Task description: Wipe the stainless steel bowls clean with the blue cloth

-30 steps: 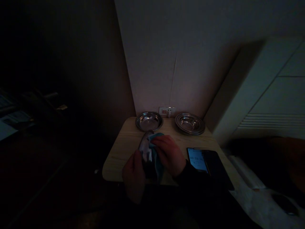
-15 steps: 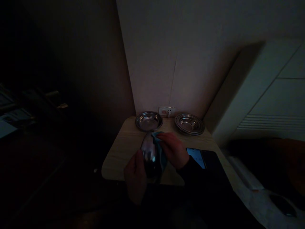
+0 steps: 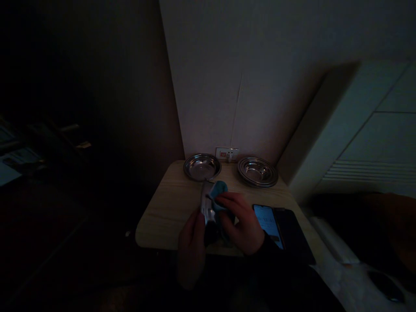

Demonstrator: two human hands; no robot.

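My left hand (image 3: 192, 245) grips the near left rim of a shiny metal dish (image 3: 206, 207), tilted nearly on edge above the table's front. A blue-green cloth (image 3: 218, 189) is pinched in my right hand (image 3: 242, 221) and pressed against the dish's right side. My right hand and the cloth hide much of the dish. Behind them, a round metal dish (image 3: 202, 168) lies on the table at the back left. Nested metal dishes (image 3: 257, 171) sit at the back right.
The pale wooden table (image 3: 159, 216) meets a wall with a socket and plug (image 3: 227, 153). A lit phone (image 3: 267, 223) lies on the right beside a dark flat case (image 3: 294, 234). Further right is a bed with a dark object (image 3: 386, 286) on it.
The dish in my left hand has turned more edge-on and shifted slightly right. My right hand has moved a little down and right with the cloth, uncovering more of the phone.
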